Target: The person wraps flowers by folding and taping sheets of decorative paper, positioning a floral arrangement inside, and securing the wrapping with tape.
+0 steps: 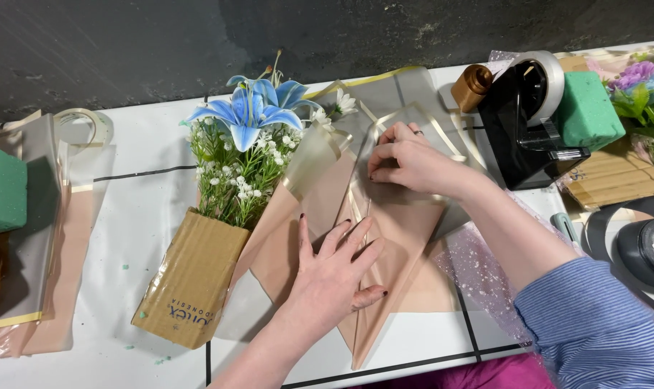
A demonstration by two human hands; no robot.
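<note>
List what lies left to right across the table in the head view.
Green foam block → tape ring → cardboard-wrapped blue lily bunch → left hand flat on pink wrapping paper → black tape dispenser → second green foam block.

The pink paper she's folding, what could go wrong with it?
1. The pink wrapping paper is pinned only by the flat left hand while the right hand pinches its upper edge; it might slip and crease crooked.
2. The blue lily bouquet in its cardboard sleeve lies right beside the fold, so a stray elbow could perhaps crush the blooms.
</note>
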